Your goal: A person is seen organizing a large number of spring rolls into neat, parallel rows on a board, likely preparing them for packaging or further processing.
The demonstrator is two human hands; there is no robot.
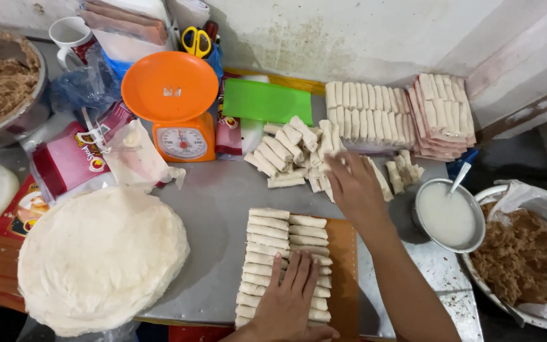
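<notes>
Red-and-white packets (74, 161) lay left of your orange scale (178, 107), a green sheet (267, 101) behind it. Your left hand (292, 297) lay flat and open on the two rows of rolls (280, 237) at the table's (216, 209) near edge. Your right hand (356, 187), fingers spread, touched the loose pile of rolls (292, 155). Bare table showed between.

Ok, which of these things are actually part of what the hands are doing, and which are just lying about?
In use:
left hand flat on the packed rolls
right hand over the loose rolls
orange board under the packed rolls

Lying about:
orange scale
wrapper stack
paste bowl
filling bowl
scissors
mug
</notes>
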